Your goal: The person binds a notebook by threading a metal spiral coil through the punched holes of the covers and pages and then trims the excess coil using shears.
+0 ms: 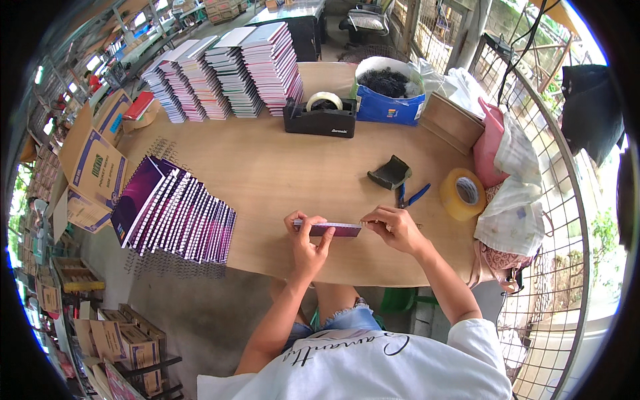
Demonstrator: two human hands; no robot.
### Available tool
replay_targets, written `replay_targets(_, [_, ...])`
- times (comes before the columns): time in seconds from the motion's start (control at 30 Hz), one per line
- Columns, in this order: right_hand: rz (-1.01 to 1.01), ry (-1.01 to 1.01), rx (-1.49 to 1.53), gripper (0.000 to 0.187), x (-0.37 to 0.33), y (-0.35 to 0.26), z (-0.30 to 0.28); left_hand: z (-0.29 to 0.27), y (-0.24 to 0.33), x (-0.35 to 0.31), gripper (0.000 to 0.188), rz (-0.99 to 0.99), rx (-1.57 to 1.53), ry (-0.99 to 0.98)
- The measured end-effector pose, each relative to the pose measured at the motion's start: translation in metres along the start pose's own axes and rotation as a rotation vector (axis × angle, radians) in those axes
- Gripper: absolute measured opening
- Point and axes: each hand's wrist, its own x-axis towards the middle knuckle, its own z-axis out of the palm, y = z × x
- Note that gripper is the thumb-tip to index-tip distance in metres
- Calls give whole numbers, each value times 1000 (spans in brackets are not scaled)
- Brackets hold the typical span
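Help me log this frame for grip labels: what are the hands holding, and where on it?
A purple notebook, held edge-up over the table: left hand at its left end, right hand at its right end.

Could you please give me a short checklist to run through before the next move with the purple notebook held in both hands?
1. Left hand grips the left end of the purple notebook: ok.
2. Right hand pinches its right end: ok.
3. Notebook is held edge-on over the wooden table, clear of other items: ok.
4. Blue-handled pliers lie close beyond the right hand, within likely reach: ok.
5. Fanned stack of purple notebooks sits to the left, apart from the hands: ok.
6. Spiral wire fully seated along the notebook's edge: cannot tell, too small to see.
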Motion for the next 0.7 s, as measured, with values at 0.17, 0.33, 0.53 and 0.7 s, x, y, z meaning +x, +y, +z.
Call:
replay_targets(0.17, [-17, 20, -25, 19, 2, -2, 3, -4, 11, 4, 41, -29, -20, 69])
replay_targets(0.33, [-32, 55, -16, 18, -1, -6, 2, -7, 8, 6, 55, -4, -10, 49])
replay_targets(0.53, [-23, 58, -38, 18, 0, -7, 9, -10, 4, 1, 58, 5, 45, 28])
replay_targets(0.7, [-44, 51, -57, 19, 0, -14, 7, -13, 6, 1, 48, -101, -154, 26])
